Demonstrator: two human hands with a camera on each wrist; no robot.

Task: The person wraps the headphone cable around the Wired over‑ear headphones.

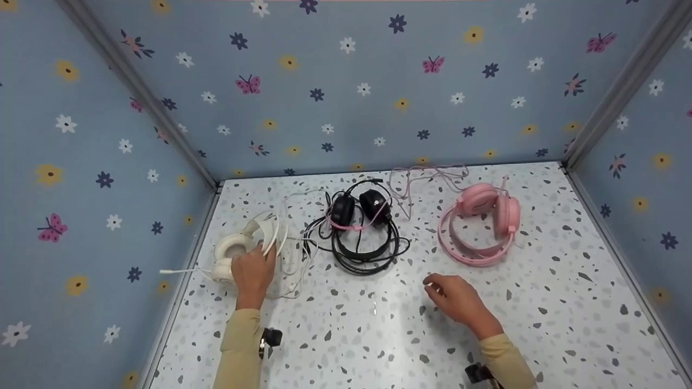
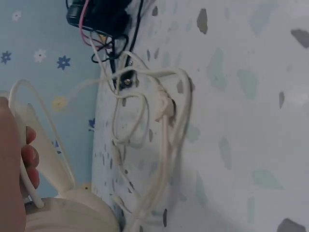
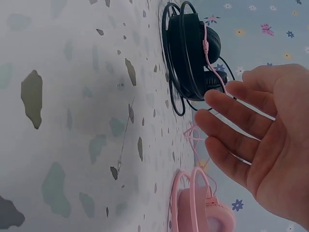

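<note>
My left hand (image 1: 253, 273) grips the white headset (image 1: 230, 244) by its headband at the left of the table. In the left wrist view, curled fingers (image 2: 30, 155) wrap round the thin outer band, above a white ear cup (image 2: 72, 215). The headset's microphone boom (image 1: 178, 271) points left. My right hand (image 1: 457, 300) holds nothing, its fingers loosely bent, in front of the pink headphones (image 1: 507, 216) and to their left. Black headphones (image 1: 373, 205) lie in the middle, with a pink cable (image 1: 354, 228) across them.
White cable (image 2: 181, 111) lies in loops between the white headset and the black headphones, close to the black cords. Thin pink cable (image 1: 432, 170) runs along the back edge. Blue flowered panels (image 1: 373, 70) enclose the speckled table (image 1: 346, 335) at the back and both sides.
</note>
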